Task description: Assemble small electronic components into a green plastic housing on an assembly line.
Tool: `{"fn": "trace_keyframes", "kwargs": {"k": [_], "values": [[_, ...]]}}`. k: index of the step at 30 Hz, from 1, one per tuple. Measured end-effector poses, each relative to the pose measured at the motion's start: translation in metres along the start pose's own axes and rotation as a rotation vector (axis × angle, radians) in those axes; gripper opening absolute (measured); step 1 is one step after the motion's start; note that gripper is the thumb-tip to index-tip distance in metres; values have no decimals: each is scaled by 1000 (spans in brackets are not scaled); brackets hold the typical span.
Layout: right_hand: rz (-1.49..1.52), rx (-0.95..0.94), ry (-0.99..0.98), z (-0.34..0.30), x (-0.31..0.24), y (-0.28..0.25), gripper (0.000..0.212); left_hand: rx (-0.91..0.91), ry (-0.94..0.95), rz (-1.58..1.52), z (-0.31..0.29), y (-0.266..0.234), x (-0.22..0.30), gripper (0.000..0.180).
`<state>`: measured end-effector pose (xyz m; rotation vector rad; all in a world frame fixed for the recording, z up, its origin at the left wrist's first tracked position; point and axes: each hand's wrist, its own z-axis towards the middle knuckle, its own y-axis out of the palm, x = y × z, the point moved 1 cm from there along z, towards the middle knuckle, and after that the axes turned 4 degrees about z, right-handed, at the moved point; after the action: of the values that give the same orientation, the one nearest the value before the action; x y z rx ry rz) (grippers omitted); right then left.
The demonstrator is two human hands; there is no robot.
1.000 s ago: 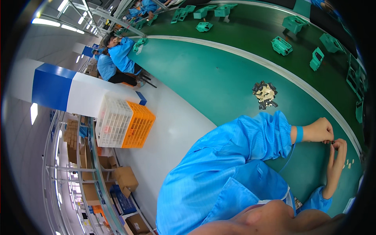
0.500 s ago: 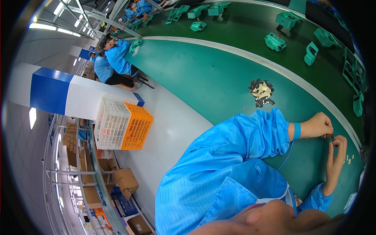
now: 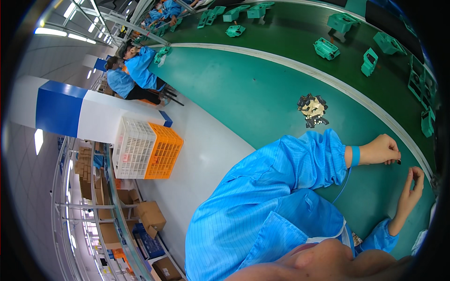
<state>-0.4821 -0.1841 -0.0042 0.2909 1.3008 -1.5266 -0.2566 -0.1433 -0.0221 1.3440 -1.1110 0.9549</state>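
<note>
My left hand [image 3: 378, 150], with a blue band round its wrist, holds a small black piece [image 3: 399, 162] pinched at its fingertips. To the right and nearer me, my right hand [image 3: 408, 192] is raised over the green tabletop [image 3: 225, 93], apart from the left. Its thumb and forefinger come close together at the tips; anything between them is too small to make out. Beyond my left sleeve lies a heap of small black and pale pieces [image 3: 313, 110].
Past a pale rail [image 3: 290, 63], a dark green belt carries several green plastic housings [image 3: 326, 48]. Two people in blue smocks [image 3: 120, 83] sit at the far left. White and orange crates [image 3: 164, 152] stand on the floor, near shelves with cardboard boxes [image 3: 151, 216].
My right hand has moved away from the left, to the right, covering where small pale scraps lay. The left keeps the black piece. The housings on the belt have shifted slightly left.
</note>
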Motion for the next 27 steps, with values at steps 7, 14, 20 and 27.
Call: {"fn": "trace_keyframes", "kwargs": {"k": [7, 14, 20, 27], "values": [[-171, 190, 70, 7, 65, -38, 25, -62, 12, 144, -7, -7, 6, 24], [-330, 91, 113, -8, 146, -33, 18, -131, 136, 258, -1, -9, -9, 23], [-77, 225, 496, 14, 42, -22, 23, -175, 6, 186, -6, -20, -1, 25], [96, 326, 551, 5, 80, -39, 21, -157, -39, 246, -10, -16, 1, 24]]}}
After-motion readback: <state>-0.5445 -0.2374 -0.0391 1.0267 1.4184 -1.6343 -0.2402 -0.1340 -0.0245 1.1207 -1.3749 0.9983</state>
